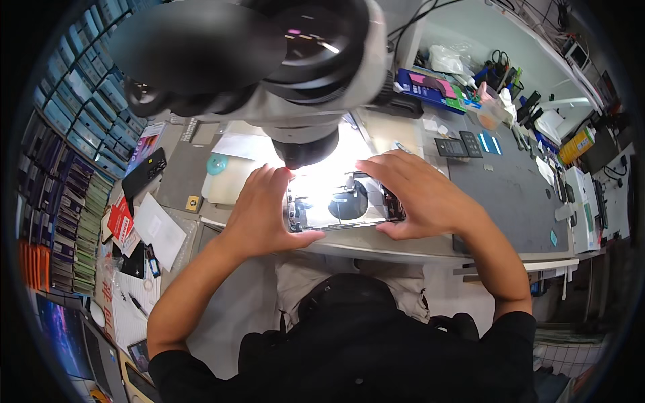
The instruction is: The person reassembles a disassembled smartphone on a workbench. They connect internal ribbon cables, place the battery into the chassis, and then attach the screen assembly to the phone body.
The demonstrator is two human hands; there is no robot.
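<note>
An opened phone housing (pixel 349 203), bare metal with a dark round patch and small parts at its ends, is held level between my two hands at the bench's front edge. My left hand (pixel 259 215) grips its left end, thumb along the near edge and fingers on the far side. At the other end, my right hand (pixel 430 198) clasps the housing the same way. Just above it hangs the dark lens end of a microscope (pixel 306 146). Strong light washes out the far part of the housing and the surface behind it.
A black phone (pixel 144 173), a white envelope (pixel 160 232) and a red card (pixel 121 220) lie to the left, near shelved boxes (pixel 74 107). On the right, a grey mat (pixel 497 201) carries dark flat parts (pixel 458 146). Scissors (pixel 499 59) and a yellow can (pixel 576 146) stand farther back.
</note>
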